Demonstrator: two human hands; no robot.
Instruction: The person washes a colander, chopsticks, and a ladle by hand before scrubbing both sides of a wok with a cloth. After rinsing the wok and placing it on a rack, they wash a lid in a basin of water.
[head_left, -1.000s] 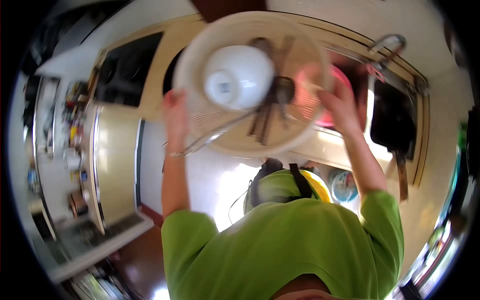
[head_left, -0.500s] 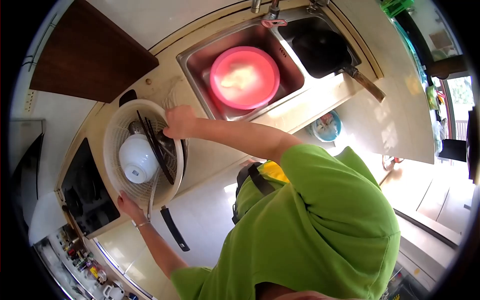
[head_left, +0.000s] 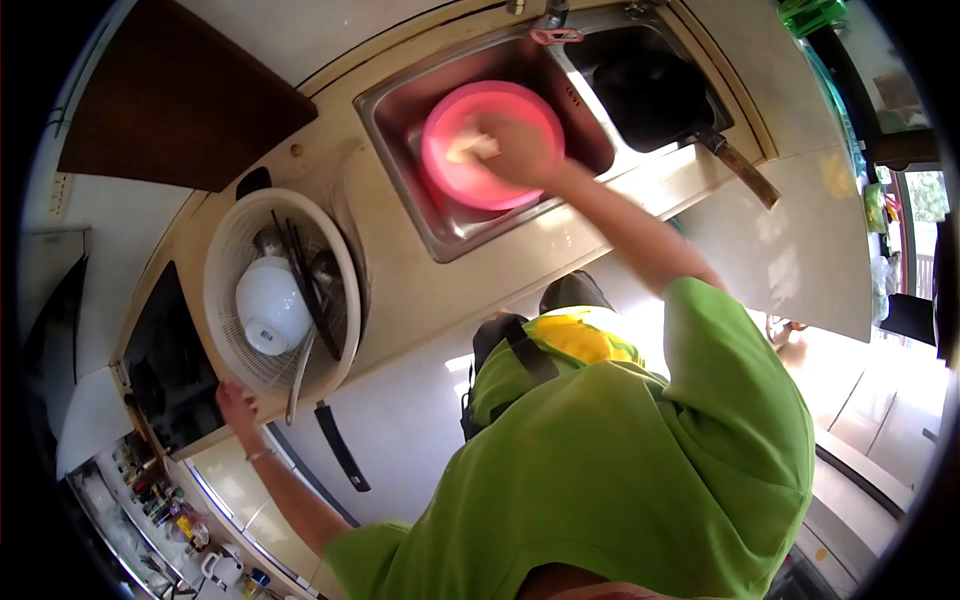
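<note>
My right hand (head_left: 520, 155), smeared by motion, is over the pink basin (head_left: 540, 112) in the left sink bowl. Right at its fingertips is a pale yellowish soft-looking thing (head_left: 466, 148) in the basin; whether the fingers hold it I cannot tell. My left hand (head_left: 238, 408), fingers loosely apart and holding nothing, is beside the lower left rim of a cream plastic basket (head_left: 352, 290). In the basket are a white bowl (head_left: 272, 308) tipped on its side, dark chopsticks (head_left: 308, 280) and metal utensils. One long handle (head_left: 300, 375) sticks out over the near rim.
A black wok (head_left: 650, 100) with a wooden handle fills the right sink bowl, its handle reaching over the counter edge. The faucet (head_left: 552, 18) stands behind the sink. Left of the basket is a black glass hob (head_left: 170, 370). A black handle (head_left: 342, 448) juts past the counter's front.
My right hand has left the basket's right rim and swung right into the pink basin. My left hand has let go of the basket's near rim and moved slightly left.
</note>
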